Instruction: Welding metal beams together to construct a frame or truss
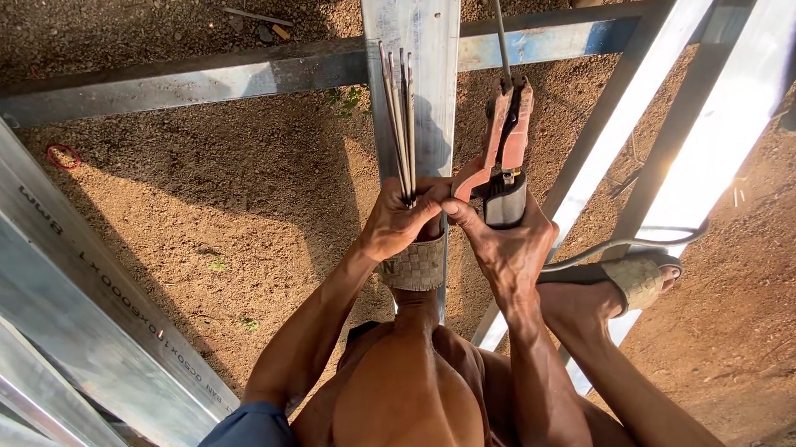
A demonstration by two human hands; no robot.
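My left hand (pixel 398 219) grips a small bundle of thin grey welding rods (pixel 397 122) that point up along a pale steel channel (pixel 419 31). My right hand (pixel 505 244) is closed on a red welding electrode holder (pixel 504 138) with one rod (pixel 500 27) clamped in its jaws, pointing away from me. The two hands nearly touch over my left foot, which wears a woven sandal (pixel 417 266) and stands on the steel channel. My right foot in a matching sandal (pixel 639 275) rests on a slanted steel bar (pixel 681 112).
A black cable (pixel 627 244) runs from the holder past my right foot. A blue-grey steel bar (pixel 241 76) crosses behind. Printed steel profiles (pixel 55 267) lie at the lower left. Below is brown gravelly soil (pixel 233 204).
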